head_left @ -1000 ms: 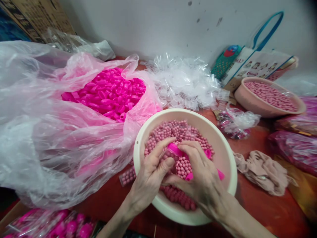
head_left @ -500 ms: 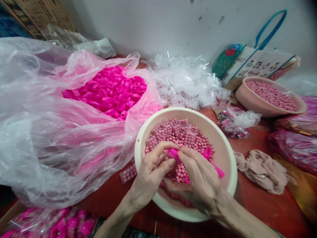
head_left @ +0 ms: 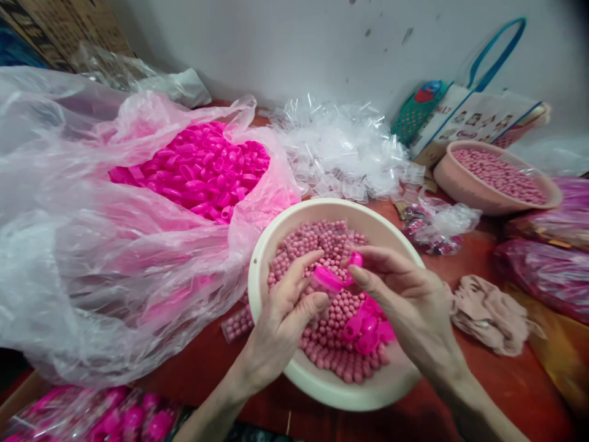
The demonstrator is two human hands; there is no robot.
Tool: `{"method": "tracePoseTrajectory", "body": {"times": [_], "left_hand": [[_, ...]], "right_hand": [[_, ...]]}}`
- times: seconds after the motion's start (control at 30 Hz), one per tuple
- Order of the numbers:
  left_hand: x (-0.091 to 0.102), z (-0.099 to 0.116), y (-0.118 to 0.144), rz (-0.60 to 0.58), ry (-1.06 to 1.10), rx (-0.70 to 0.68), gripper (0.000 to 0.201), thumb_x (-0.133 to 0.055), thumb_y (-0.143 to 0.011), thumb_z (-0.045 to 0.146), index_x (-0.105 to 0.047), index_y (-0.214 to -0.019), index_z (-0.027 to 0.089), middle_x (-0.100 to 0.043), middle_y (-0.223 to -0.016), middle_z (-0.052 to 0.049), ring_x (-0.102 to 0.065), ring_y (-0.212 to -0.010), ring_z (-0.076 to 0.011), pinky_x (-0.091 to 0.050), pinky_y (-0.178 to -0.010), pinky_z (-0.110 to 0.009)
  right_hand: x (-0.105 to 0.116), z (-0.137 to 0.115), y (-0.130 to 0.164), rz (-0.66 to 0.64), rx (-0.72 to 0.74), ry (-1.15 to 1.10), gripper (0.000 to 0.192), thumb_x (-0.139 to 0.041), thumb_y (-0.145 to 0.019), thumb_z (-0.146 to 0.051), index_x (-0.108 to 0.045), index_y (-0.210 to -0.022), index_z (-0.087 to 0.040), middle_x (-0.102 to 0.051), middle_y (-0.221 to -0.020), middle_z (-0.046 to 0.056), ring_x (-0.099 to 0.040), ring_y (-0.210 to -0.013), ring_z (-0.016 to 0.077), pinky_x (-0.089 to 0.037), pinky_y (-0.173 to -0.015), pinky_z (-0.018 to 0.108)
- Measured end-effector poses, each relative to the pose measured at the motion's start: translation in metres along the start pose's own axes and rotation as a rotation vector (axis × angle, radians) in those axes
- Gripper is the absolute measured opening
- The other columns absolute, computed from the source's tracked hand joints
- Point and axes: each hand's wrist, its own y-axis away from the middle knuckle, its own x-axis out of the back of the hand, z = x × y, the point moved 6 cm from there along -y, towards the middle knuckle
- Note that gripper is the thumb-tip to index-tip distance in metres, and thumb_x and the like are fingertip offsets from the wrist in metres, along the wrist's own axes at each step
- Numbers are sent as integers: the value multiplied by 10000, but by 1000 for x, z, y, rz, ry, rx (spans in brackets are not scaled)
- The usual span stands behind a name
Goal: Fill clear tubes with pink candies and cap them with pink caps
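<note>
The largest container is the clear plastic sack (head_left: 92, 258), slumped across the left of the red tabletop (head_left: 497, 393); its open mouth shows a heap of bright pink caps (head_left: 202, 169). Behind the sack, against the wall, lies a mound of small clear plastic sleeves (head_left: 340, 147).

Next in size is the cream bowl (head_left: 276, 245), just in front of the person and touching the sack's edge. It is filled with small dull-pink balls (head_left: 331, 245), and a few loose pink caps (head_left: 365, 325) lie on the balls at its near right. A short clear packet of the same balls (head_left: 235, 325) lies on the tabletop against the bowl's left rim.

A second, pink bowl (head_left: 464, 190) stands well apart at the far right and also holds pink balls. Behind it a printed tote bag (head_left: 473, 116) with a blue handle leans on the wall; it carries pictures and lettering too small to read. A crumpled clear bag (head_left: 437, 224) with dark pink contents sits between the two bowls, and a beige cloth (head_left: 490, 313) lies right of the cream bowl. More pink-filled packets (head_left: 110, 420) show at the near left edge.

Over the cream bowl, the left hand (head_left: 280, 325) has its grip pinched on a clear tube with a pink cap (head_left: 324, 279), thumb below and forefinger above. The right hand (head_left: 409, 301) pinches a single pink cap (head_left: 355, 261) at its fingertips, just beside the tube's end.
</note>
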Motion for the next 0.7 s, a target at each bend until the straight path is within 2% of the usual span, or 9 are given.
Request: {"method": "tracePoseTrajectory", "body": {"times": [0.1, 0.17, 0.23, 0.3, 0.37, 0.43, 0.5, 0.6, 0.7], "left_hand": [[2, 1, 1, 25, -3, -21, 462, -544, -887, 278, -428, -1332, 325, -569, -1024, 3, -529, -908, -108, -425, -846, -196], [3, -1, 2, 36, -3, 2, 481, -533, -891, 294, -406, -1354, 324, -599, -933, 7, -552, -818, -104, -451, -773, -196], [5, -4, 3, 57, -6, 17, 492, -530, -892, 303, -396, -1365, 314, -627, -911, 2, -575, -783, -110, -463, -725, -197], [8, -4, 4, 94, -13, -17, 476, -533, -890, 291, -425, -1354, 300, -628, -1083, -20, -588, -946, -142, -457, -833, -220], [10, -3, 5, 125, -43, -57, 449, -541, -887, 275, -468, -1330, 284, -568, -1259, -24, -519, -1148, -179, -392, -980, -249], [10, -3, 5, 125, -89, -69, 427, -536, -889, 279, -496, -1313, 257, -548, -1306, -30, -480, -1212, -205, -372, -1020, -271], [10, -3, 4, 122, -145, -67, 413, -519, -897, 290, -507, -1305, 225, -566, -1291, -47, -501, -1192, -224, -402, -999, -291], [10, -2, 2, 137, -198, -71, 400, -505, -903, 280, -516, -1294, 196, -571, -1286, -63, -512, -1181, -233, -395, -1012, -316], [10, 1, -1, 164, -107, -87, 426, -521, -894, 259, -485, -1317, 225, -514, -1356, -45, -462, -1244, -223, -357, -1053, -313]], "right_hand": [[-25, -14, 6, -224, 311, 398, 289, -563, -876, -237, -555, -1161, -192, -642, -1074, 76, -619, -988, 179, -530, -845, 290], [-38, -17, 15, -334, 468, 608, 440, -561, -870, -258, -448, -1277, -136, -569, -1207, 140, -547, -1120, 233, -513, -897, 335], [-44, -17, 20, -367, 552, 745, 553, -555, -865, -291, -354, -1335, -77, -510, -1262, 190, -487, -1183, 277, -498, -926, 380], [-49, -17, 23, -365, 597, 830, 569, -535, -867, -328, -348, -1322, -41, -529, -1200, 205, -512, -1126, 292, -508, -903, 403], [-53, -18, 23, -357, 635, 882, 483, -496, -877, -341, -420, -1250, -44, -577, -1069, 186, -575, -969, 273, -545, -806, 387], [-57, -19, 21, -338, 670, 921, 328, -449, -890, -311, -515, -1116, -83, -604, -910, 145, -592, -783, 238, -559, -658, 342], [-61, -20, 18, -322, 696, 955, 217, -418, -884, -231, -556, -1011, -122, -600, -793, 108, -569, -660, 207, -531, -549, 302], [-63, -20, 16, -292, 704, 936, 243, -432, -824, -136, -548, -1036, -114, -597, -783, 104, -571, -664, 210, -523, -553, 302], [-63, -17, 16, -254, 625, 839, 379, -501, -778, -172, -483, -1140, -64, -600, -898, 147, -594, -820, 257, -544, -685, 359]]}}
